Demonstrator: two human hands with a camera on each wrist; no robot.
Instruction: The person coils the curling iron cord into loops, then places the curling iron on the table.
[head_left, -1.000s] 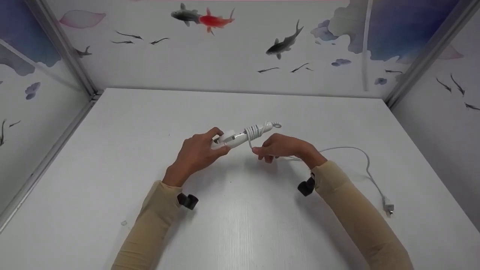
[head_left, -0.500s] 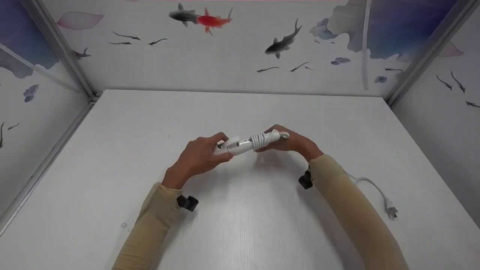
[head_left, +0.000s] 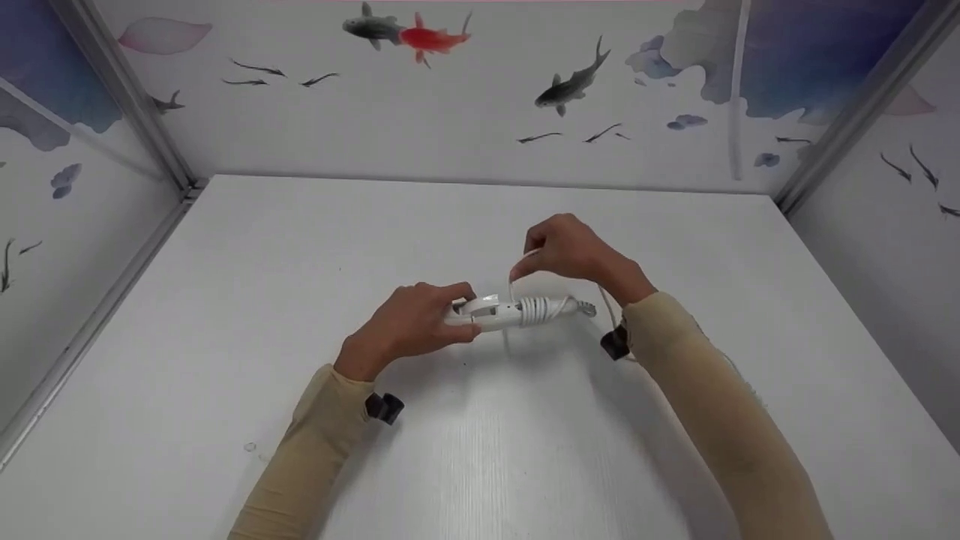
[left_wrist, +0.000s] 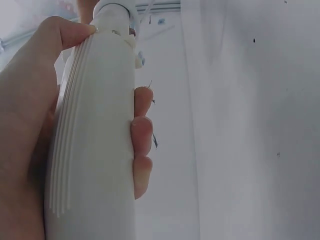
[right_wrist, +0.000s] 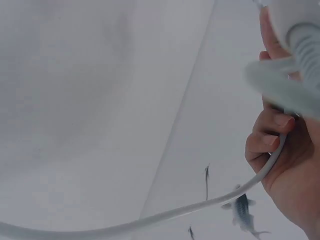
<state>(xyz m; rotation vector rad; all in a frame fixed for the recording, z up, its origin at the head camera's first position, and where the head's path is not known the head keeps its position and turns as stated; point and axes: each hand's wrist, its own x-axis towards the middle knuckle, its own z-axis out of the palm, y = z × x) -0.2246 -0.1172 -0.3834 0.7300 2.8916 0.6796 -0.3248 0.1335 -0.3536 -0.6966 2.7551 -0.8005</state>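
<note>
A white handheld appliance (head_left: 495, 311) with a ribbed handle (left_wrist: 95, 150) hangs above the table, held level. My left hand (head_left: 420, 322) grips its handle end, fingers curled round it. Its white cord (head_left: 544, 309) is coiled in several turns round the right end. My right hand (head_left: 566, 251) is raised just above and behind the coil and pinches the loose cord (right_wrist: 200, 207), which runs down past the wrist. In the right wrist view the cord passes through the curled fingers (right_wrist: 272, 137). The plug is hidden behind my right forearm.
The white table (head_left: 225, 300) is boxed in by walls (head_left: 450, 105) at the back and both sides, printed with fish. Metal corner posts (head_left: 127, 97) stand at the back left and back right.
My right hand has risen from the appliance's right end to above the coil, pulling the cord up. The appliance has dropped a little and levelled. The loose cord and plug have gone behind my forearm.
</note>
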